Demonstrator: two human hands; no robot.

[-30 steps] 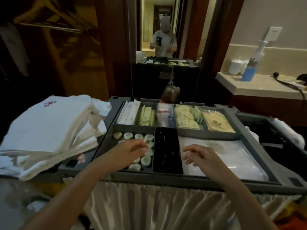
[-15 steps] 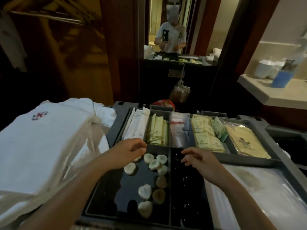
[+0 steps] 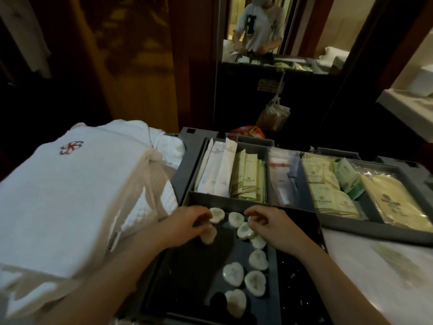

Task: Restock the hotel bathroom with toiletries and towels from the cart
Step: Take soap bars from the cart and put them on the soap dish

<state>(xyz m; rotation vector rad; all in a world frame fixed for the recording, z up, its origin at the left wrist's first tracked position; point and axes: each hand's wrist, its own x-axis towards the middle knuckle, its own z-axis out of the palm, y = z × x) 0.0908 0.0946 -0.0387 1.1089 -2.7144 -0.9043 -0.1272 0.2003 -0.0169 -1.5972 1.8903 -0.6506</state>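
The left hand (image 3: 187, 225) pinches a soap (image 3: 208, 236); the right hand (image 3: 271, 225) curls over others, grip unclear. Best lift one each, cleanly.

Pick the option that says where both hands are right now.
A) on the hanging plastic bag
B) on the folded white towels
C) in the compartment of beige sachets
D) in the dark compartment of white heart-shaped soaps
D: the left hand and the right hand both reach into the dark tray compartment among the white heart-shaped soaps, with the left fingers curled on one.
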